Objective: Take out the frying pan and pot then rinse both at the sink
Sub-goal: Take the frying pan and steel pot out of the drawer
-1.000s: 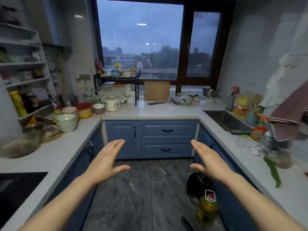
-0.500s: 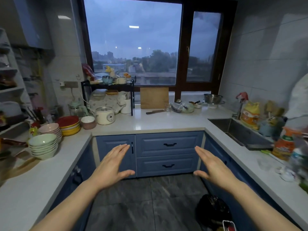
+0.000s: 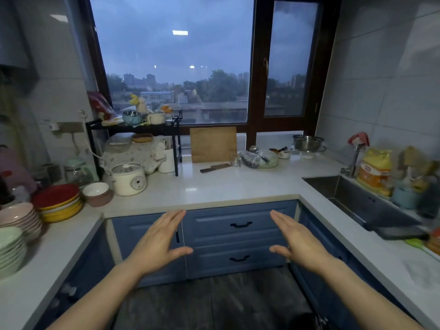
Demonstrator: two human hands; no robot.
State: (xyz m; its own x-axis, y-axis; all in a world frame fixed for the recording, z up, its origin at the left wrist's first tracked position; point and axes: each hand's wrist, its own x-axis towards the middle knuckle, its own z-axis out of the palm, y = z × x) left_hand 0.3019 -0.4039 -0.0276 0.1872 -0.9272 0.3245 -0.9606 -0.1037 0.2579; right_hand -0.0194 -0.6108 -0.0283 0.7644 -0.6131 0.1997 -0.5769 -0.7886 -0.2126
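My left hand [image 3: 158,241] and my right hand [image 3: 297,241] are held out flat in front of me, palms facing each other, fingers apart, holding nothing. Behind them are the blue base cabinets: a narrow door [image 3: 145,234] on the left and two drawers [image 3: 240,225] with black handles. The steel sink [image 3: 357,198] is sunk in the right-hand counter, with its tap [image 3: 354,160] at the far end. No frying pan or pot shows in view.
Stacked bowls [image 3: 14,236] and plates [image 3: 57,203] crowd the left counter beside a white cooker [image 3: 128,178]. A black rack [image 3: 135,129], a cutting board [image 3: 213,144], a knife [image 3: 215,167] and a steel bowl [image 3: 308,141] line the back counter. Bottles and bags [image 3: 376,170] stand behind the sink.
The view has moved forward toward the back cabinets, so counter and drawers look larger. Both hands stay open and level, a little closer to the drawers. The floor items dropped out of view.
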